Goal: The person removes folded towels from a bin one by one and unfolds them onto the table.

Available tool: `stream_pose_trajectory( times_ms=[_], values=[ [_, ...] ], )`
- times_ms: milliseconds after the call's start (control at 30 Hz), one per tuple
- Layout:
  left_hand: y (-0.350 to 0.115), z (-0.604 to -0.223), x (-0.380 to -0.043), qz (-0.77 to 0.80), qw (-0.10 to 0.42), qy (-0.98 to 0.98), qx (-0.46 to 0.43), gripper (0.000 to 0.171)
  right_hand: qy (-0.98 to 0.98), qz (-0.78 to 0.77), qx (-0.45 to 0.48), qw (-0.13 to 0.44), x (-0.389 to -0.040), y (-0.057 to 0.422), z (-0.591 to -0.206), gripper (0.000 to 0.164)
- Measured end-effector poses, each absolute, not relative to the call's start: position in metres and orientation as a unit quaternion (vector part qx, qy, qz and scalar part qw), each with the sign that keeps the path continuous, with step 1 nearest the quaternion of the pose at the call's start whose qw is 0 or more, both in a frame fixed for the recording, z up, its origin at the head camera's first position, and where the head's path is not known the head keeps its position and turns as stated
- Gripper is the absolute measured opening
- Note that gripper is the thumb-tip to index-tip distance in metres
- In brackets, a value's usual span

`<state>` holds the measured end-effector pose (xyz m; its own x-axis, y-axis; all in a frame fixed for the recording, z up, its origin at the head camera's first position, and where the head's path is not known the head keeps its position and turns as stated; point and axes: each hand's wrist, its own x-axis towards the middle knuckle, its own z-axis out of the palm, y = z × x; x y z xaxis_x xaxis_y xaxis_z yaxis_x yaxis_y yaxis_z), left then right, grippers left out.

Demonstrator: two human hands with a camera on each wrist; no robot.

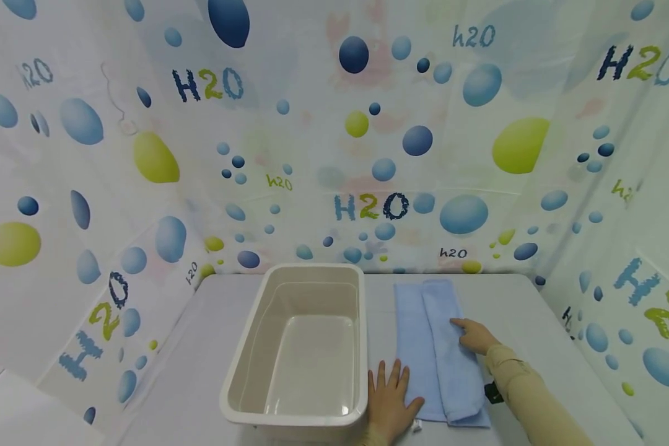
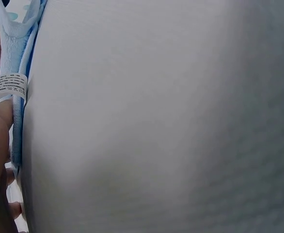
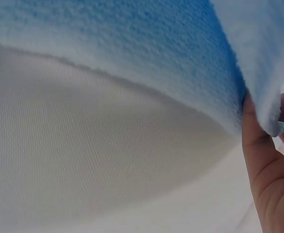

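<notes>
A light blue towel (image 1: pixel 415 353) lies lengthwise on the table, its right part folded over toward the middle. My left hand (image 1: pixel 389 396) rests with spread, straight fingers at the towel's near left edge, beside the basin. In the left wrist view a white care label (image 2: pixel 8 86) sticks out from the towel's edge near that hand. My right hand (image 1: pixel 476 336) is at the right edge of the folded part, index finger stretched over it. The right wrist view shows the towel's edge (image 3: pixel 265 92) pinched between thumb and fingers.
A beige plastic basin (image 1: pixel 362 347) stands just left of the towel and left hand. A small dark object (image 1: pixel 493 393) lies by the right forearm. The white table (image 1: pixel 557 371) ends at a curtain (image 1: pixel 312 155) printed with bubbles and H2O.
</notes>
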<state>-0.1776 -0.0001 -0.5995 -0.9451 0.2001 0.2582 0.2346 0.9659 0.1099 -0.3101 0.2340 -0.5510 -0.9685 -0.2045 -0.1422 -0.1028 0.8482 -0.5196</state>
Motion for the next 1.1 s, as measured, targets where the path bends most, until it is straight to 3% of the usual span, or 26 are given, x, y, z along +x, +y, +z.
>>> stream_pose_trajectory(
  times_ms=[367, 600, 733, 967, 1100],
  values=[
    [0.001, -0.601, -0.177, -0.077, 0.128, -0.983, -0.109, 0.061, 0.960, -0.247, -0.106, 0.078, -0.308, 0.257, -0.550, 0.042],
    [0.001, -0.600, -0.173, -0.081, 0.127, -0.982, -0.110, 0.061, 0.961, -0.250, -0.076, 0.086, -0.306, 0.271, -0.554, 0.034],
    [0.002, -0.601, -0.173, -0.082, 0.122, -0.983, -0.110, 0.061, 0.959, -0.256, -0.067, 0.104, -0.303, 0.280, -0.552, 0.042],
    [0.001, -0.603, -0.173, -0.071, 0.113, -0.985, -0.114, 0.061, 0.917, -0.347, -0.001, 0.197, -0.291, 0.299, -0.538, 0.069],
    [-0.001, -0.602, -0.173, -0.062, 0.117, -0.985, -0.108, 0.061, 0.923, -0.327, 0.017, 0.203, -0.288, 0.312, -0.536, 0.073]
  ],
)
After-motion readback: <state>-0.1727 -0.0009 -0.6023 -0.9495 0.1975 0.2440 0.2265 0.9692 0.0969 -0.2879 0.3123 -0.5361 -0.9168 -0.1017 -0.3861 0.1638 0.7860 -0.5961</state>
